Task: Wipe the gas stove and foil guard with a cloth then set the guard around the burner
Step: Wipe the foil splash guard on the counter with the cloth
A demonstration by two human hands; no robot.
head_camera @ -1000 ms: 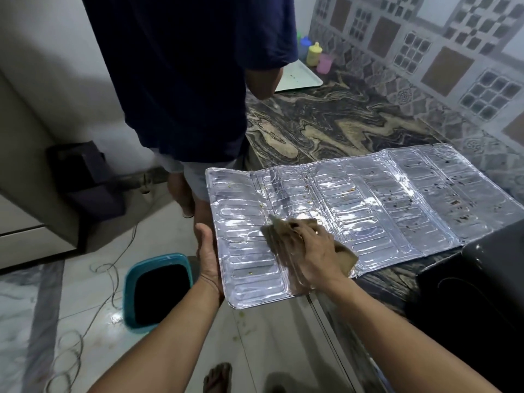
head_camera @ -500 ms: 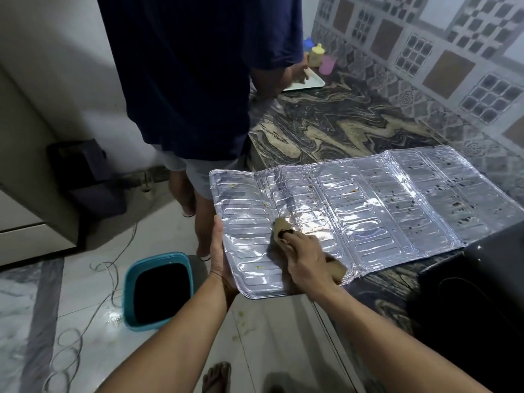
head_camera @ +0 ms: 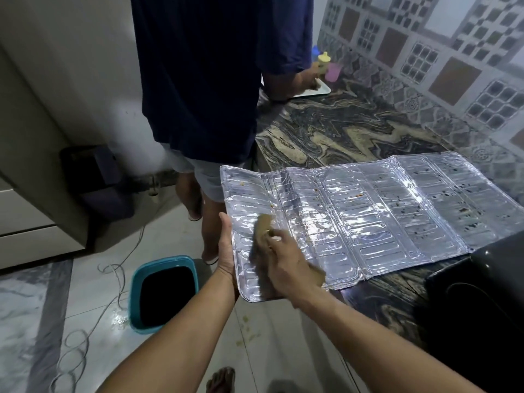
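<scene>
Right hand [head_camera: 286,268] presses cloth [head_camera: 262,228] on foil guard [head_camera: 368,211]; left hand [head_camera: 225,251] grips edge.

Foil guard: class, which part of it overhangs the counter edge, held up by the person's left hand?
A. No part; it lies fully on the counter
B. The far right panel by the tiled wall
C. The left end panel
C: the left hand grips the foil guard at its left end, which juts past the counter over the floor.
</scene>
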